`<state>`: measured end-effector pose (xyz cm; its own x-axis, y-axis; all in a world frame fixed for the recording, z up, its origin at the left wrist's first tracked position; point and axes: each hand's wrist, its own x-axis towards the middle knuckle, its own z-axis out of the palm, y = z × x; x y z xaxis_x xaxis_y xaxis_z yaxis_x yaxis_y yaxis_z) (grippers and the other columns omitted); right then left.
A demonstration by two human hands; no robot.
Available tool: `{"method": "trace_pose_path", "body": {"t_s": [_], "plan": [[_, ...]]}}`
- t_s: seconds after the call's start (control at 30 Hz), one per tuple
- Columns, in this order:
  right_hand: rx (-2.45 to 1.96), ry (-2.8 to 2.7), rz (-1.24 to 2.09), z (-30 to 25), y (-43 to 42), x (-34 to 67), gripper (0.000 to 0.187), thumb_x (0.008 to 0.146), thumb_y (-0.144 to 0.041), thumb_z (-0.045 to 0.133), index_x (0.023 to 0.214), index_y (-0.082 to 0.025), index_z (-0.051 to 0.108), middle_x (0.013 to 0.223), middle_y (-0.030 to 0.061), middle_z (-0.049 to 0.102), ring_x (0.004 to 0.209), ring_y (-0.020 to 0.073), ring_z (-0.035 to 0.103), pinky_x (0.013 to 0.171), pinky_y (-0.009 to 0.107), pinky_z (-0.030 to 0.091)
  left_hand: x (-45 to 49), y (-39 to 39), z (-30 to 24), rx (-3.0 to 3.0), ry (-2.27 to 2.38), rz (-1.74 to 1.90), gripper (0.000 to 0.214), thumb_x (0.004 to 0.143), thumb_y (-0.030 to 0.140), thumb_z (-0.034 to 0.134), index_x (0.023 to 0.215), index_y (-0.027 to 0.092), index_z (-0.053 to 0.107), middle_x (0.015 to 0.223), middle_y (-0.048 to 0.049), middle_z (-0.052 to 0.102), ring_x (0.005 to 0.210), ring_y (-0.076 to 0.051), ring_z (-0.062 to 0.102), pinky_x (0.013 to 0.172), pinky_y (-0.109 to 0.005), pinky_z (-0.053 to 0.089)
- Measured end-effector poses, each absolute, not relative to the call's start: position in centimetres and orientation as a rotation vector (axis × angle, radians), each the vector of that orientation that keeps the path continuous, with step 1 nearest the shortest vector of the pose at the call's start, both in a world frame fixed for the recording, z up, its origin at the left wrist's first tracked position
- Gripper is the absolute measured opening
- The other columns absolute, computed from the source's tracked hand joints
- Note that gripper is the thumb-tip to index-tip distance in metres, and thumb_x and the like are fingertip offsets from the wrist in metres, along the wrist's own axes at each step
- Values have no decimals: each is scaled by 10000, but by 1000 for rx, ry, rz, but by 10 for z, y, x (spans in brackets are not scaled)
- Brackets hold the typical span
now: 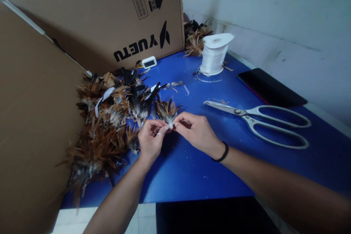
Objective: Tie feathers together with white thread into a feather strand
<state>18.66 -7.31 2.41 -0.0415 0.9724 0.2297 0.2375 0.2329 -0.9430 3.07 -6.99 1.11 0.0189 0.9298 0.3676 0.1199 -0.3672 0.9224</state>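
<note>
Head camera shows left hand (149, 140) and right hand (196, 131) close together, both pinching a small feather bundle (166, 115), scissors (260, 120) lying right.

Soft even light — warped, dim edges

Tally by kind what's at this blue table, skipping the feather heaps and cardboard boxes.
Scissors: 1
White ribbon spool: 1
Black flat device: 1
Small white digital display: 1
Feather tuft in left hand and right hand: 1
Total: 5
</note>
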Motion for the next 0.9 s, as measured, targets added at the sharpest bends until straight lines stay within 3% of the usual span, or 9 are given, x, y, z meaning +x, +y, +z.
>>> {"method": "trace_pose_path", "body": {"t_s": [0.9], "plan": [[-1188, -1515, 907, 31, -74, 193, 86, 715, -157, 550, 636, -168, 581, 545, -40, 529, 492, 75, 426, 469, 200, 327, 27, -75, 13, 1708, 1131, 1433, 134, 772, 183, 630, 830, 182, 510, 738, -6, 610, 612, -112, 617, 618, -250, 513]]}}
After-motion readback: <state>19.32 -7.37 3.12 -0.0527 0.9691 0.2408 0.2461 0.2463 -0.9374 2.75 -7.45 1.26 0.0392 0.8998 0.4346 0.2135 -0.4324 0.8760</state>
